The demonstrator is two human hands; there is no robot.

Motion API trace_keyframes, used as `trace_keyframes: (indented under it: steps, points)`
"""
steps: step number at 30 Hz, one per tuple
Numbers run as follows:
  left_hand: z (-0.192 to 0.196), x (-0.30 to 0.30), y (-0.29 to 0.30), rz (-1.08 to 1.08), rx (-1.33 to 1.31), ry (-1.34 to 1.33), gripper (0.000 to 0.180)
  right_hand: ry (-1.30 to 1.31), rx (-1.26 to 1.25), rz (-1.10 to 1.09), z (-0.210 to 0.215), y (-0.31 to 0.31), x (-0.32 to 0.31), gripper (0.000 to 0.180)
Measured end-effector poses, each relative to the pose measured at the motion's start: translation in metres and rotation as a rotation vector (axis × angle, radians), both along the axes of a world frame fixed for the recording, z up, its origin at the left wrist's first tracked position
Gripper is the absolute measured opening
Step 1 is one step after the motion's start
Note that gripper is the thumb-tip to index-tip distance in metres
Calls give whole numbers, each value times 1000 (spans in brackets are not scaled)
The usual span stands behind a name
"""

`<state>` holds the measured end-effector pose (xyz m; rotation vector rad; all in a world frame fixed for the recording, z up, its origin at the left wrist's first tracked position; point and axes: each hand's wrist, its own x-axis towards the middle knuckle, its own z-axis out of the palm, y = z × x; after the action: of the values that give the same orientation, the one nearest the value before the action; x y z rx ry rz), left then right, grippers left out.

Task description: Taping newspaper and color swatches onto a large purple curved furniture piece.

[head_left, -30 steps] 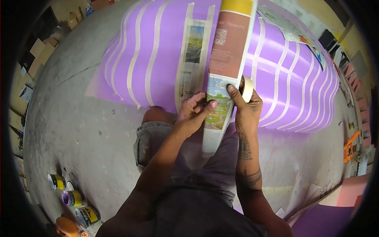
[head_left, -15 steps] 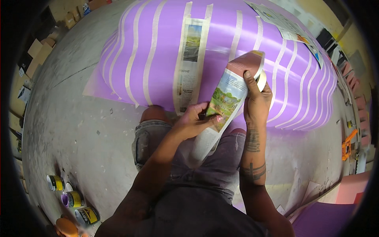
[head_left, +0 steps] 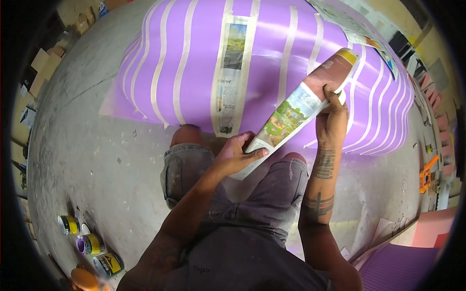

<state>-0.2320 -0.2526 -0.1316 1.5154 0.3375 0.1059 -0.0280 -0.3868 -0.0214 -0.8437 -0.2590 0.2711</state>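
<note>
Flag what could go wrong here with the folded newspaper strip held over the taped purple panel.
1. The newspaper strip is held only at its ends, left hand low and right hand high; it could sag or tear.
2. It might brush the masking tape stripes on the purple panel and lift them.

open floor at left, crowded centre and right

the bare concrete floor (head_left: 92,145) across the left and middle-left of the frame leaves wide passage, broken only by paint cans (head_left: 90,242) at lower left. the centre is blocked by the folded newspaper (head_left: 291,114) slanting between left hand (head_left: 238,155) and right hand (head_left: 332,116), above the knees. the purple striped panel (head_left: 272,63) fills the top; an orange tool (head_left: 427,172) sits at right edge.
</note>
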Motion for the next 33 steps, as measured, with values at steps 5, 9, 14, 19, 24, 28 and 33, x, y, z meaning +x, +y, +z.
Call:
trace_keyframes:
  steps: [5,9,14,19,24,28,33]
  points:
    - [-20,-15,1,-153,-105,-315,78,-71,71,18,3,-16,16,33]
    - [-36,-25,8,-431,-522,-105,82,-59,223,47,2,-34,28,37]
    - [-71,-21,-9,-227,-1060,175,63,-217,384,80,-17,-59,45,39]
    - [-70,-21,-7,10,-1084,0,45,-282,401,41,-28,-77,54,44]
    - [-63,-19,-4,218,-1068,-150,34,-338,415,47,-30,-77,45,44]
    - [-68,-13,0,472,-957,-460,31,-382,374,36,-43,-80,44,41]
    - [-75,-14,5,485,-970,-588,33,-328,389,54,-44,-64,32,39]
